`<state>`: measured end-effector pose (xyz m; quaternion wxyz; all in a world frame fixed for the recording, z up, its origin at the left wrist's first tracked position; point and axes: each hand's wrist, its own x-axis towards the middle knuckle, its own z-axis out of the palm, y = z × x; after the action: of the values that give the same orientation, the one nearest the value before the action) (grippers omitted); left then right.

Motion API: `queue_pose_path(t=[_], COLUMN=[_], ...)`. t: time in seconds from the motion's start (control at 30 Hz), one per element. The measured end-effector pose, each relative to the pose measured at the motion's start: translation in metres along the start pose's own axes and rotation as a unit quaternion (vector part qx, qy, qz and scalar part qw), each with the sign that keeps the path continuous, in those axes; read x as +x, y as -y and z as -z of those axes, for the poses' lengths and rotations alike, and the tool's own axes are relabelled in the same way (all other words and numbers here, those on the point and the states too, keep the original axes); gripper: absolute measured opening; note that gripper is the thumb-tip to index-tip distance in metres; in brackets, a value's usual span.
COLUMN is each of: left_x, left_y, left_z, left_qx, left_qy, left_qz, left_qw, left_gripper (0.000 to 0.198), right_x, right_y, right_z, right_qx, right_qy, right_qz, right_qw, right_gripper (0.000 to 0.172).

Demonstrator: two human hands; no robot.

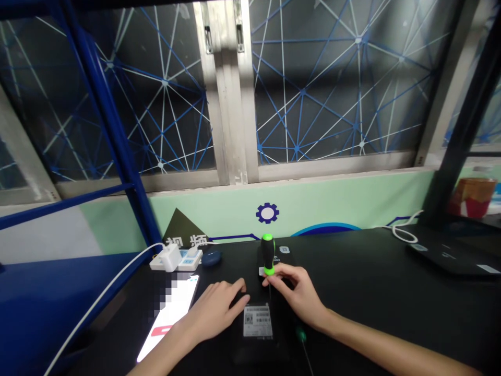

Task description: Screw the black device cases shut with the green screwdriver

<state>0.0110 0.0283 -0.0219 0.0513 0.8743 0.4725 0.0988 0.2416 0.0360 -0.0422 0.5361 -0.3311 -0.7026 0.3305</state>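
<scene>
In the head view, a screwdriver (268, 253) with a black and bright green handle stands nearly upright, its thin shaft pointing down. My right hand (299, 292) pinches it around the green collar at the lower end of the handle. Below the shaft lies a flat black device (254, 350) with a white printed label (257, 321). My left hand (219, 308) rests palm down at the device's left side, thumb and forefinger apart, with nothing in it. The screwdriver's tip is hard to make out against the black surface.
A lit phone (176, 310) lies beside my left forearm. Behind it sit a white power strip (156, 262) with a charger (171, 257) and a dark blue oval object (212, 258). A green-ended tool (300, 334) lies near my right wrist. Another black device (457, 261) is at right.
</scene>
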Motion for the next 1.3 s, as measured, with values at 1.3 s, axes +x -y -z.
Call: queue_pose_path(t=[1.3], left_x=[0.002], left_y=[-0.011], left_z=[0.009], left_qx=[-0.040], left_qy=[-0.072], left_qz=[-0.117], left_qw=[0.990], left_gripper=[0.021], right_x=[0.005], right_y=[0.003], right_z=[0.009], right_qx=[0.164], right_qy=[-0.055], right_qz=[-0.039], right_qw=[0.984], right_gripper=[0.039])
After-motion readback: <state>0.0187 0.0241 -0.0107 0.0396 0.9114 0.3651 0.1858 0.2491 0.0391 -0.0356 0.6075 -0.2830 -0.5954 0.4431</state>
